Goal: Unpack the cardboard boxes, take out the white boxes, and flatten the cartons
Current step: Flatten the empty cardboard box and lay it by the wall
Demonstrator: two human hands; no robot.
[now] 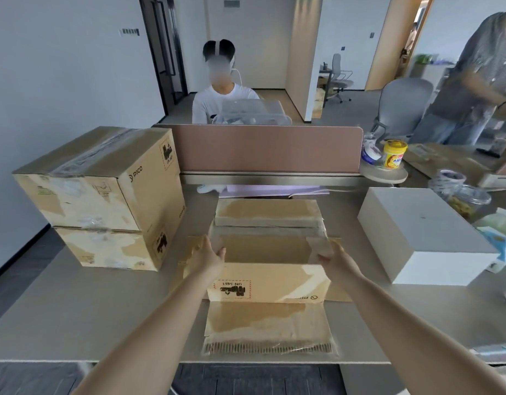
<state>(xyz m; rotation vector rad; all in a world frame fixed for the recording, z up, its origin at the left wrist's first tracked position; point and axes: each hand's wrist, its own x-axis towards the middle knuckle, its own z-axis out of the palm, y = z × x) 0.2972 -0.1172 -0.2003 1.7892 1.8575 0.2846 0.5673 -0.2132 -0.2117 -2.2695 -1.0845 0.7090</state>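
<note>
An open, empty cardboard carton [270, 283] stands in front of me on the desk [75, 315], its flaps spread toward me and away. My left hand [208, 256] presses on the carton's left wall, fingers extended. My right hand [333, 256] grips the right side flap near the rim. A white box [422, 235] lies on the desk to the right of the carton. Two sealed cartons [103, 195] are stacked at the left, taped on top.
A brown partition [263, 148] closes the desk's far edge; a seated person is behind it. Jars, a yellow-lidded tub [394, 153] and a tissue pack [499, 246] crowd the right. Another person stands at the far right by a grey chair.
</note>
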